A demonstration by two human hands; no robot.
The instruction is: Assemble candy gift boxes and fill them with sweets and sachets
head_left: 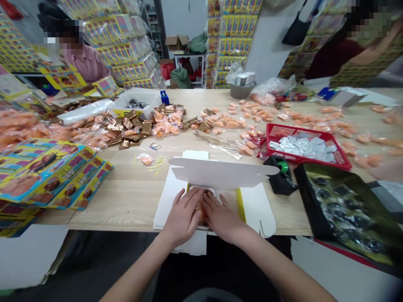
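Note:
An unfolded white cardboard box lies open at the table's front edge, its long flap raised at the back. Inside it, a clear-rimmed tray with brown and orange contents shows only in part; my hands cover most of it. My left hand lies over the tray from the left, fingers stretched out and pressing down. From the right, my right hand rests flat on the same contents, thumb apart, fingertips close to the left ones. Neither hand grips anything visible.
Stacked printed boxes stand left. Orange bagged pieces and brown packets spread across the back. At right are a red basket of silver packets, a black tape dispenser and a black tray. Two people sit across.

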